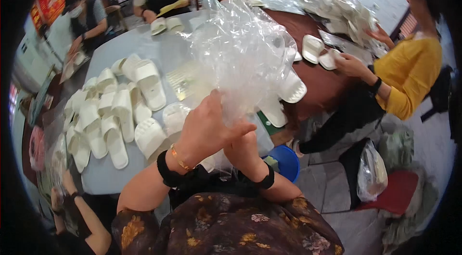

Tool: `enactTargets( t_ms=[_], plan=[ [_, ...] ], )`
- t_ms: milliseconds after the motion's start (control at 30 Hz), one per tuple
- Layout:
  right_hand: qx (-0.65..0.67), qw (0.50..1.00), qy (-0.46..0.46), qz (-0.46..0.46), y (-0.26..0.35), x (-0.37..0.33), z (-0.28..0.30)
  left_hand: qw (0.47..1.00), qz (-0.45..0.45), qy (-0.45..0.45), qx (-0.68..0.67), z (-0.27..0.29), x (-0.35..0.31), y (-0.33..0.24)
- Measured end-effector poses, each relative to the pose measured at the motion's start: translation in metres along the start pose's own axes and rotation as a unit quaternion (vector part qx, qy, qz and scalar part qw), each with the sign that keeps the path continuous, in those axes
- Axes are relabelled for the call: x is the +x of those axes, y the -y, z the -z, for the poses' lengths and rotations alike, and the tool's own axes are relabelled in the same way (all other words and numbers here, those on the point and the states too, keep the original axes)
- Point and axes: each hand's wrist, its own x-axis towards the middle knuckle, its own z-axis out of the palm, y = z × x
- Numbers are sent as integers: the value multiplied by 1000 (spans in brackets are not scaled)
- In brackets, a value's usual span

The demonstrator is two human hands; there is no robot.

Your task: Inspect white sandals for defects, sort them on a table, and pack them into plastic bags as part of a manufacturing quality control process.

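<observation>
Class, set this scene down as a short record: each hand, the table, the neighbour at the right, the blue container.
Left hand: holding crumpled clear plastic up
Right hand: just below the left; grip hidden
Table: pale grey, white slippers grouped on its left part
Person in yellow: one hand at a white slipper
Blue container: low, right of the right hand

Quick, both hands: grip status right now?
Left hand: closed on clear plastic.
Right hand: partly hidden behind the left; its grip cannot be told.
</observation>
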Motion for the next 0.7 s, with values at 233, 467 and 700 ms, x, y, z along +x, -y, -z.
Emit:
enactTargets(
  t_ms=[233, 467, 700],
  plan=[
    [-62, 980, 148, 115, 37, 5, -9, 989, -65, -97, 89, 10, -23, 52],
    [147, 965, 211, 53, 47, 0, -11, 960, -14, -274, 51, 110, -64, 75],
    [130, 979, 156, -11, -6, -3, -15, 843, 104, -342, 401, 270, -134, 46]
  ],
)
